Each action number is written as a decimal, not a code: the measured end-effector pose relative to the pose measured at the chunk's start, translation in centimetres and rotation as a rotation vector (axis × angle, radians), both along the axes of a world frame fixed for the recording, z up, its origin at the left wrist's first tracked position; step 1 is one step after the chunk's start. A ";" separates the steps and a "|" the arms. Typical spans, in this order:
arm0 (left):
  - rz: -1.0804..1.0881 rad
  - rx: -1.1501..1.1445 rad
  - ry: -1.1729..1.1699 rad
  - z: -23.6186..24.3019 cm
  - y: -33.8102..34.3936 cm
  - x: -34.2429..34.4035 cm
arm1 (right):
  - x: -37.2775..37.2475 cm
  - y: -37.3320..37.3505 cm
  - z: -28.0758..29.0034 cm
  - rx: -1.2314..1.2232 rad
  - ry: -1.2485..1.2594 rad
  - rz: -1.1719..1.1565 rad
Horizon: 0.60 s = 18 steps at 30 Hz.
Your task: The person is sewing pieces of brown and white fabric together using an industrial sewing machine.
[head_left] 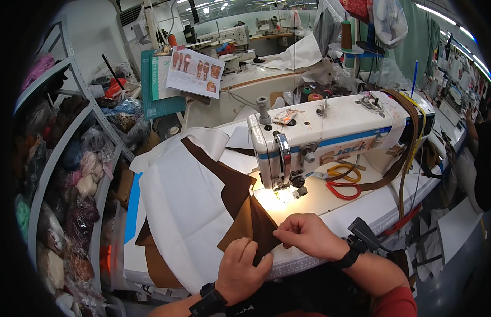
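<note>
A brown piece of fabric lies on the white sewing table, running from the far left toward the needle of a white sewing machine. My left hand grips the near folded edge of the fabric at the table's front. My right hand pinches the same edge just to the right, its fingertips touching the cloth. Both hands sit in front of the lit needle area.
White paper or cloth sheets cover the table's left part. Red and yellow scissors lie under the machine arm. A brown strap hangs over the machine's right end. Metal shelves with bagged fabric stand at left. More machines stand behind.
</note>
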<state>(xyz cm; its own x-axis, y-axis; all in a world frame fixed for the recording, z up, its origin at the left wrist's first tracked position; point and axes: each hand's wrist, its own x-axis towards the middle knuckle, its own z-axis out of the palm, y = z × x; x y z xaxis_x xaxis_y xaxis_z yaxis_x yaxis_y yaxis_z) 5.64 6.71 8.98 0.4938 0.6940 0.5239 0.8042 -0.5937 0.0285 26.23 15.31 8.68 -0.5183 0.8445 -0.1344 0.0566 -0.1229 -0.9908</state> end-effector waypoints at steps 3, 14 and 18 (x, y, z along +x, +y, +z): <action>-0.033 -0.027 0.081 -0.5 0.0 -0.7 | 0.2 0.5 -0.1 0.073 -0.102 -0.017; -0.191 -0.207 0.216 0.3 4.3 -3.8 | -1.2 3.2 -1.4 0.421 -0.388 -0.056; -0.196 -0.304 0.046 -0.1 5.5 -3.2 | -1.6 3.6 -1.5 0.568 -0.525 -0.019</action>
